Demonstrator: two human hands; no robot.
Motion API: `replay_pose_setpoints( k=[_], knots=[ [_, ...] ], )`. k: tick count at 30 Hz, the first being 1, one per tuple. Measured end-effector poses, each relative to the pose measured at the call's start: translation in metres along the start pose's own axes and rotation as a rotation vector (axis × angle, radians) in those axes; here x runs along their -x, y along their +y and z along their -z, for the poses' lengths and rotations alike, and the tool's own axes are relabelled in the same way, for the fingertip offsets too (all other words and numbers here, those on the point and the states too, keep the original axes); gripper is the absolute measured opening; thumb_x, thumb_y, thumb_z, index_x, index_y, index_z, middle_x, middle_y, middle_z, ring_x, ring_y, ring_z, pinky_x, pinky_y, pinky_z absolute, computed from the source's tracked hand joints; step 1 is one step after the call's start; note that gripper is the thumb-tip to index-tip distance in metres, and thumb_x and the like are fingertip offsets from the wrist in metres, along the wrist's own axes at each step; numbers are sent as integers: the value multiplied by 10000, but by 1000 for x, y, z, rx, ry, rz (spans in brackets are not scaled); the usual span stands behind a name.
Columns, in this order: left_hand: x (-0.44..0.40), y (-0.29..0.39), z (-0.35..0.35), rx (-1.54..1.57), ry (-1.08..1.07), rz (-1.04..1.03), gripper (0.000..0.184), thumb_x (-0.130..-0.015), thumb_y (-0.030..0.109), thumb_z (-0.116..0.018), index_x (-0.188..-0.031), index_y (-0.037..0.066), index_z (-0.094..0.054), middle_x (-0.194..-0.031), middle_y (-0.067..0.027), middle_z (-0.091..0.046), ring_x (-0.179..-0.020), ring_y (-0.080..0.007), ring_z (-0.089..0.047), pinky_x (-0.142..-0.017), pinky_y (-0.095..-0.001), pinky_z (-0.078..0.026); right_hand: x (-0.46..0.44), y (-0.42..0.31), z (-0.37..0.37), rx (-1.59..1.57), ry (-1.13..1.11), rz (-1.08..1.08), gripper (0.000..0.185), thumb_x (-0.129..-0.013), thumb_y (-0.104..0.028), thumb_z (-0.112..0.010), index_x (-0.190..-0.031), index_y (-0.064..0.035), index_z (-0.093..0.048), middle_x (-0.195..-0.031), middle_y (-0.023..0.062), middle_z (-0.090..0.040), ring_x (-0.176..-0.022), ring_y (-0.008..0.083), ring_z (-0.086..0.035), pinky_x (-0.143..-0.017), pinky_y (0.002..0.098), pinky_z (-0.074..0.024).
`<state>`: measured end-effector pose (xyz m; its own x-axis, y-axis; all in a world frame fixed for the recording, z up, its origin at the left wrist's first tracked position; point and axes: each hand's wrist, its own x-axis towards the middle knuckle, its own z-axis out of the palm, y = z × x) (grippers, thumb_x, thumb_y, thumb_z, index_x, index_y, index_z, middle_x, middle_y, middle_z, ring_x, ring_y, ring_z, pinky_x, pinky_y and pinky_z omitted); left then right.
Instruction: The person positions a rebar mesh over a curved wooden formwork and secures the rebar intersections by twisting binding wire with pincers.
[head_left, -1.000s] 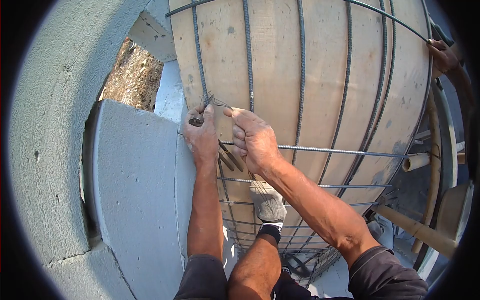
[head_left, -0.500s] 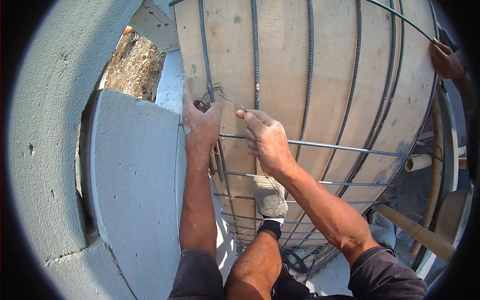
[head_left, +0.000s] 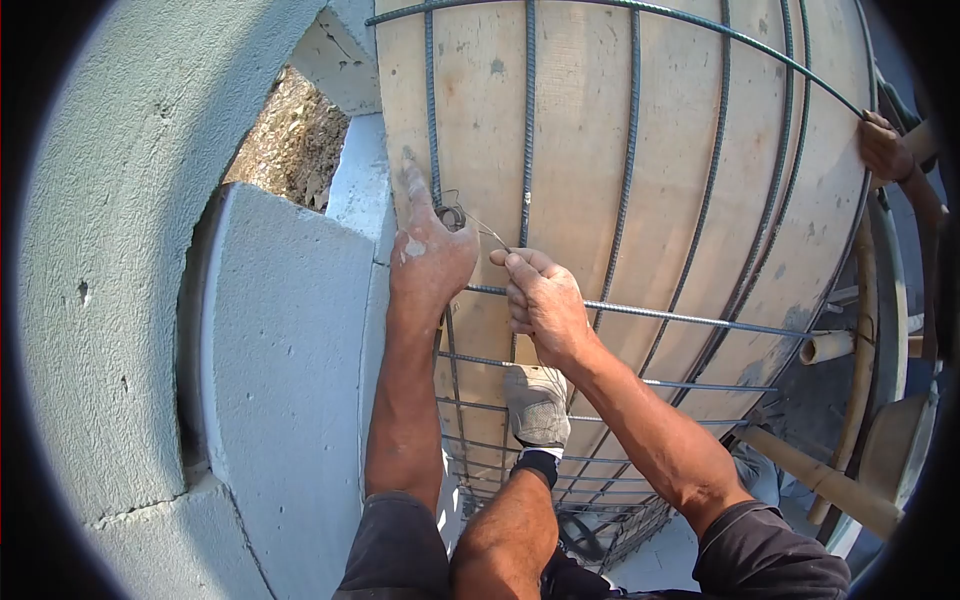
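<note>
Thin tie wire (head_left: 492, 235) just off centre toward 12 o'clock, strung between both hands; its looped end sits by a vertical rebar (head_left: 432, 110) that runs up toward 11 o'clock. Can't tell if the wire goes around the bar. Right hand (head_left: 545, 300), near centre at 3 o'clock, pinches the wire between thumb and index, other fingers curled. Left hand (head_left: 435, 255), at 10 to 11 o'clock, wraps the pincers (head_left: 452, 210), round head poking out by the thumb, index finger straight up over the panel; pincer jaws mostly hidden. Behind: curved wood panel (head_left: 575, 140) under a rebar grid. Lengthwise cross bar (head_left: 700, 319) runs from left wrist out toward 3 o'clock. Grey-clad foot (head_left: 538, 410) at 5 o'clock, loose wires over it. Another person's hand (head_left: 885, 148) at 2 o'clock, at the end of a curved top rebar (head_left: 770, 52). Pale block (head_left: 285, 330) at 9 o'clock, gravel (head_left: 290, 140) showing through a gap at 10. Bamboo pole (head_left: 825, 480) at 4.
</note>
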<state>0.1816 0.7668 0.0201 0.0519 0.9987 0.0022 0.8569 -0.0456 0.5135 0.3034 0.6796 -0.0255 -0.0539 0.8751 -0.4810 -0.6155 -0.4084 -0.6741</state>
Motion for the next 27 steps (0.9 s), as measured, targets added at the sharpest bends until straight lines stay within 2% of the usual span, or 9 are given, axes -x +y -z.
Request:
replay_pose_setpoints(
  k=[6, 9, 11, 13, 15, 17, 19, 24, 27],
  knots=[
    [0, 14, 9, -5, -125, 181, 935, -827, 233, -630, -1579, 42, -110, -1182, -361, -620, -1096, -490, -624, -986, -466, -494, -1, 0, 3, -5, -7, 5, 335, -1009, -272, -543, -1200, -2, -597, -672, -60, -409, -516, 40, -328, -455, 220, -286],
    [1, 18, 12, 12, -132, 181, 920, -815, 200, -624, -1577, 38, -134, -1184, -353, -627, -1099, -476, -633, -978, -475, -496, -2, 1, 4, 10, -5, 4, 338, -1010, -275, -542, -1198, 0, -599, -672, -59, -410, -517, 43, -330, -457, 223, -289],
    [-8, -17, -12, 9, 123, -56, 909, -801, 173, -613, -1575, 32, -157, -1132, -316, -663, -1029, -431, -670, -936, -456, -516, 1, -1, 1, 19, -16, -2, 335, -1019, -275, -543, -1206, 0, -577, -662, -66, -378, -517, 39, -302, -461, 216, -269],
    [-15, -18, -7, 69, 166, -99, 901, -787, 152, -603, -1572, 24, -178, -1088, -277, -685, -954, -379, -690, -892, -431, -531, 1, 0, 1, 28, -20, -4, 337, -1023, -276, -544, -1213, 2, -565, -658, -69, -362, -517, 38, -289, -463, 213, -259],
    [-22, -15, 6, 183, 4, 67, 896, -774, 138, -594, -1567, 13, -197, -1050, -235, -695, -874, -319, -695, -848, -399, -541, 2, 3, 1, 44, -30, -13, 345, -1022, -278, -546, -1218, 5, -563, -659, -69, -363, -516, 39, -291, -462, 214, -259],
    [-27, -17, -1, 163, 24, 72, 898, -771, 141, -593, -1565, 4, -197, -1023, -214, -687, -808, -285, -674, -808, -375, -542, 3, 5, 0, 40, -31, -24, 353, -1022, -279, -546, -1226, 8, -561, -658, -70, -362, -515, 39, -292, -461, 215, -259],
    [-28, -15, -4, 133, 38, 67, 896, -774, 147, -594, -1564, 0, -198, -1049, -217, -677, -824, -283, -671, -818, -368, -538, 4, 5, 0, 27, -26, -22, 356, -1022, -277, -544, -1230, 10, -563, -658, -71, -361, -516, 40, -295, -461, 216, -260],
    [-18, 3, 3, 3, 36, -33, 885, -785, 160, -605, -1558, -3, -206, -1233, -276, -630, -1105, -360, -649, -986, -393, -485, 4, 2, 4, 18, -13, 36, 349, -1023, -268, -541, -1226, 14, -573, -659, -70, -363, -519, 41, -302, -462, 216, -263],
    [-14, 21, 18, 113, -62, 54, 879, -784, 156, -609, -1546, -30, -213, -1313, -309, -579, -1243, -395, -573, -1064, -404, -430, 7, 7, 2, 14, 2, 2, 336, -1003, -282, -560, -1171, 0, -635, -654, -73, -402, -509, 38, -334, -451, 225, -289]
  ],
)
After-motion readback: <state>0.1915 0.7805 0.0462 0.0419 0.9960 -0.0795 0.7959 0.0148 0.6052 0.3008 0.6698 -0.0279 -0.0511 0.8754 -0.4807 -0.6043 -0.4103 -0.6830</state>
